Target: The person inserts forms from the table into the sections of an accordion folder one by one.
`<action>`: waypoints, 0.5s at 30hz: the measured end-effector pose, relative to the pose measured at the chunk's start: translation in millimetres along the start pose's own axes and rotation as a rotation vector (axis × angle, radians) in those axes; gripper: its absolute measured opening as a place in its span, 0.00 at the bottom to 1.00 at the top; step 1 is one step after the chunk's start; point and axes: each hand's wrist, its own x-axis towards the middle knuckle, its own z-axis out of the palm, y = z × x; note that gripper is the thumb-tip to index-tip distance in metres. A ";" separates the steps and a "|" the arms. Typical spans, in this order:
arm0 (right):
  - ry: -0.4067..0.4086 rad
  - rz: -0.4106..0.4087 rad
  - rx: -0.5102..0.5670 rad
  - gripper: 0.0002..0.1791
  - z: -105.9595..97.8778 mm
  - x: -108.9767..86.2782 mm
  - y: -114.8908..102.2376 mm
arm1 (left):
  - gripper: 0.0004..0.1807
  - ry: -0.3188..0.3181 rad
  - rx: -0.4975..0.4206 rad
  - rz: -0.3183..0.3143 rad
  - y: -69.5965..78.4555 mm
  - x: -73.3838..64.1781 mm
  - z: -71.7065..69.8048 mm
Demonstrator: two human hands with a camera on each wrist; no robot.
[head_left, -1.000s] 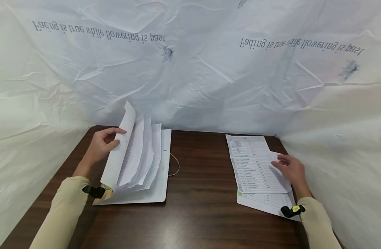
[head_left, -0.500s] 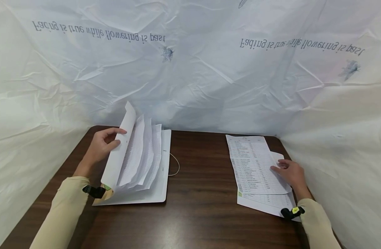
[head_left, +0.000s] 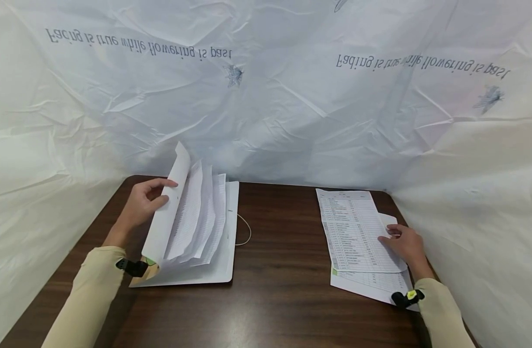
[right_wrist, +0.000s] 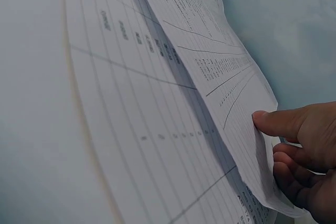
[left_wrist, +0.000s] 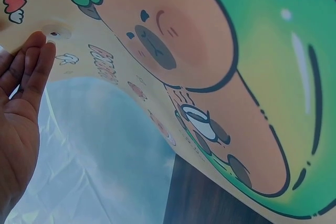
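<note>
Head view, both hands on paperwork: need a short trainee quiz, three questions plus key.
1. True or false: the left hand holds up the curved cover of the white-lined, cartoon-backed folder.
2. Which does the right hand touch? A: the folder. B: the beige left sleeve. C: the upper printed white paper sheet.
3. Fill in: a thin white cord loops over the dark brown table beside the folder's ____ edge.

Key: 1 true; 2 C; 3 right.
</note>
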 end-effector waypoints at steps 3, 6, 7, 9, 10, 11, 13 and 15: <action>-0.002 0.009 0.011 0.29 -0.1 -0.6 -1.1 | 0.16 0.003 0.010 -0.005 -16.6 -0.4 0.3; -0.009 0.031 0.020 0.30 -0.5 -0.9 -1.7 | 0.17 0.003 0.025 -0.004 -31.6 -0.3 0.4; -0.012 0.040 0.022 0.30 -0.5 -0.8 -2.0 | 0.17 0.003 0.029 -0.001 -34.3 -0.1 0.4; -0.012 0.056 0.023 0.31 -0.6 0.0 -2.2 | 0.17 0.004 0.030 0.002 -37.4 0.0 0.2; -0.013 0.063 0.024 0.31 -0.6 0.3 -2.3 | 0.17 0.004 0.031 0.000 -37.5 0.2 0.1; -0.014 0.070 0.024 0.31 -0.8 0.6 -2.9 | 0.17 0.005 0.028 0.000 -38.2 0.3 -0.1; -0.019 0.083 0.023 0.32 -1.7 1.1 -4.2 | 0.17 0.004 0.024 -0.001 -26.8 0.4 -0.6; -0.019 0.083 0.020 0.31 -3.1 1.3 -5.5 | 0.16 0.000 0.021 -0.004 -13.7 0.4 -1.0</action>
